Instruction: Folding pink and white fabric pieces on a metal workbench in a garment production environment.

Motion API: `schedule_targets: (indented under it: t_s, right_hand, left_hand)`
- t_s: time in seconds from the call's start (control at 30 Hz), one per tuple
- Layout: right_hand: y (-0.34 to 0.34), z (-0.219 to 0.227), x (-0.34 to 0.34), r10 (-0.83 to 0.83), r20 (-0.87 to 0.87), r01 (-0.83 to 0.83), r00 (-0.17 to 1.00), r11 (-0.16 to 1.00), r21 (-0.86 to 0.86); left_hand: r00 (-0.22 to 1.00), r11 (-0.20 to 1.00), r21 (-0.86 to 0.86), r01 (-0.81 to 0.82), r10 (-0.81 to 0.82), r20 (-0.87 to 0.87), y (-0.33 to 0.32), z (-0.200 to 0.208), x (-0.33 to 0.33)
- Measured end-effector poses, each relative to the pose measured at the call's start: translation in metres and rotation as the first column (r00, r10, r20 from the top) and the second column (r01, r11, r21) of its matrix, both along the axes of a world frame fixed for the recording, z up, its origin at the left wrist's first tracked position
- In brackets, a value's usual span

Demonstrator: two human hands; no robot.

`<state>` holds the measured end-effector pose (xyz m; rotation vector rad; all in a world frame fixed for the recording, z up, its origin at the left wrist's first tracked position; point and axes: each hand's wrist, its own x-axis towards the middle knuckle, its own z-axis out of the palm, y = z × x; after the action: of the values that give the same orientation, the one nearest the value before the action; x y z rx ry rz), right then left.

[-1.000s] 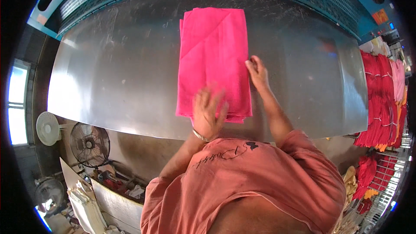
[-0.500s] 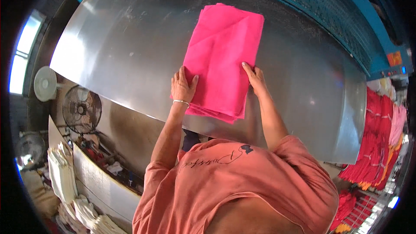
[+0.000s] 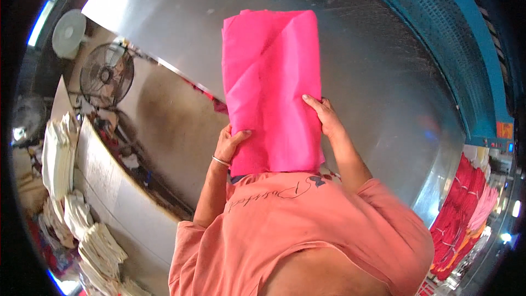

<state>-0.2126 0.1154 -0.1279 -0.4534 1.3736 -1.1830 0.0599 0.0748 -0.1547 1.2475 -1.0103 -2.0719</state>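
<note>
A bright pink folded cloth (image 3: pixel 271 77) is held close in front of my body, partly past the edge of the metal table (image 3: pixel 378 126). My left hand (image 3: pixel 228 143) grips its lower left edge, thumb on top and fingers beneath. On the opposite edge, a little higher up, my right hand (image 3: pixel 324 115) clasps the cloth the same way. The fingers under the cloth are mostly hidden. Soft creases run across its upper face.
A blue machine frame (image 3: pixel 427 38) borders the table's far right. On the left stand a black fan (image 3: pixel 107 74), a pale fan (image 3: pixel 69 34) and a white-topped bench (image 3: pixel 118 197) with stacks of white cloth (image 3: pixel 59 156). Red bundles (image 3: pixel 457 208) hang at the right.
Both hands have drawn the pink cloth off the middle of the table toward my body. The view has turned, bringing the left bench and fans farther into the picture.
</note>
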Motion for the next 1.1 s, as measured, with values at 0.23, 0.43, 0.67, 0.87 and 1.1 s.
schedule_targets:
  t_s: [0.23, 0.43, 0.67, 0.87, 1.1]
  right_hand:
    - [-0.018, 0.005, 0.128, 0.385, 0.094, -0.39, 0.918, 0.92, 0.043]
    - [0.002, -0.053, 0.235, 0.494, 0.264, -0.542, 0.828, 0.827, 0.153]
    - [0.055, -0.151, 0.28, 0.47, 0.422, -0.628, 0.775, 0.64, 0.442]
    - [0.112, -0.206, 0.216, 0.3, 0.316, -0.433, 0.9, 0.543, 0.719]
    - [0.087, -0.218, 0.129, 0.054, -0.064, -0.004, 0.996, 0.793, 0.609]
  left_hand:
    - [0.901, 0.908, 0.092, -0.408, 0.417, -0.117, 0.067, -0.01, 0.124]
    - [0.795, 0.788, 0.179, -0.589, 0.604, -0.045, 0.142, -0.018, 0.219]
    - [0.697, 0.606, 0.457, -0.651, 0.716, 0.043, 0.221, -0.092, 0.254]
    - [0.719, 0.419, 0.782, -0.462, 0.693, 0.053, 0.257, -0.192, 0.215]
    - [0.776, 0.529, 0.71, -0.466, 0.63, 0.04, 0.201, -0.281, 0.135]
